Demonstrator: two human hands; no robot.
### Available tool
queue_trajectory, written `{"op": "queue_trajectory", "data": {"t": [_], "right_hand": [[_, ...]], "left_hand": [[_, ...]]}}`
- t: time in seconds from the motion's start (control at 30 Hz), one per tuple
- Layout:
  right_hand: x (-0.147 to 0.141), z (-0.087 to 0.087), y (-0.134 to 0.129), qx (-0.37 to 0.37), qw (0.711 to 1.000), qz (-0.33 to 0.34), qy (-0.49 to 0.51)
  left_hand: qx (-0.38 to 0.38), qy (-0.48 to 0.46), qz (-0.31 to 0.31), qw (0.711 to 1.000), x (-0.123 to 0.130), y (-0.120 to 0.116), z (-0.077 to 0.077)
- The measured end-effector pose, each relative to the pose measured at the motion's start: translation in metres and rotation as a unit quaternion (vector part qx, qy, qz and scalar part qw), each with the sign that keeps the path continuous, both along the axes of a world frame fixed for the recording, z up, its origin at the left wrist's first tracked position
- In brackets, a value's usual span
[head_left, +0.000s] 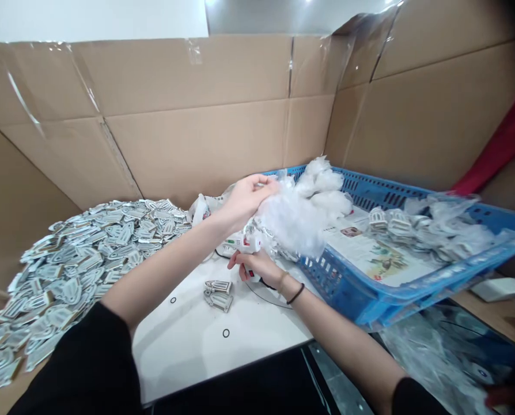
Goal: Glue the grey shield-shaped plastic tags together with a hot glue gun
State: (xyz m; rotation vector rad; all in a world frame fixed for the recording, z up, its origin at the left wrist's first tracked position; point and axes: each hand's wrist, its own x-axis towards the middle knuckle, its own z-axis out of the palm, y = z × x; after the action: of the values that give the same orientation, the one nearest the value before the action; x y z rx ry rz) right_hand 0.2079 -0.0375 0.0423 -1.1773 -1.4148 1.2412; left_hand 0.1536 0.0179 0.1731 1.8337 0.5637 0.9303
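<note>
My left hand (249, 199) is raised above the table with its fingers pinched on a clump of thin clear plastic (294, 222), blurred at its edges. Lower down, my right hand (257, 266) is wrapped round the handle of a white glue gun (244, 243), whose nozzle end points left. A thin dark cord runs beside my right wrist. Two small grey arch-shaped pieces (218, 295) lie on the white tabletop (188, 351), to the left of and below my right hand.
A large heap of grey arch-shaped pieces (80, 271) covers the left side. At right, a blue basket (352, 297) holds newspaper (376, 259), plastic bags (326, 181) and bagged pieces (425, 230). Cardboard walls (205, 132) enclose the back. Red fabric (499, 144) shows far right.
</note>
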Motion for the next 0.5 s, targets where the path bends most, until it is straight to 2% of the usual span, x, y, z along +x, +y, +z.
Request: {"op": "queue_trajectory", "data": {"t": [0.07,0.1,0.13,0.2,0.27,0.37,0.43,0.5], "right_hand": [[-0.001,0.001,-0.001,-0.019,1.0,0.002,0.025],[-0.001,0.002,-0.001,-0.027,0.999,0.002,0.035],[-0.001,0.003,0.0,-0.03,0.999,0.001,0.042],[0.0,0.003,0.0,-0.026,0.998,-0.003,0.052],[0.002,0.004,0.001,-0.017,0.998,-0.008,0.065],[0.005,0.004,0.002,0.002,0.995,-0.033,0.09],[0.007,0.004,0.003,0.015,0.993,-0.056,0.102],[0.008,0.003,0.004,0.023,0.991,-0.072,0.107]], "left_hand": [[-0.037,-0.054,0.002,0.998,0.042,0.032,0.002],[-0.04,-0.047,-0.025,0.998,0.056,0.047,0.005],[-0.05,-0.027,-0.031,0.998,0.065,0.061,0.008],[-0.03,-0.017,-0.008,0.999,0.065,0.083,0.016],[0.058,-0.041,0.042,0.997,0.042,0.092,0.022],[0.229,-0.072,0.116,0.964,-0.016,0.077,0.017],[0.295,-0.047,0.159,0.941,-0.059,0.052,0.003],[0.335,0.04,0.169,0.926,-0.097,0.023,-0.021]]}}
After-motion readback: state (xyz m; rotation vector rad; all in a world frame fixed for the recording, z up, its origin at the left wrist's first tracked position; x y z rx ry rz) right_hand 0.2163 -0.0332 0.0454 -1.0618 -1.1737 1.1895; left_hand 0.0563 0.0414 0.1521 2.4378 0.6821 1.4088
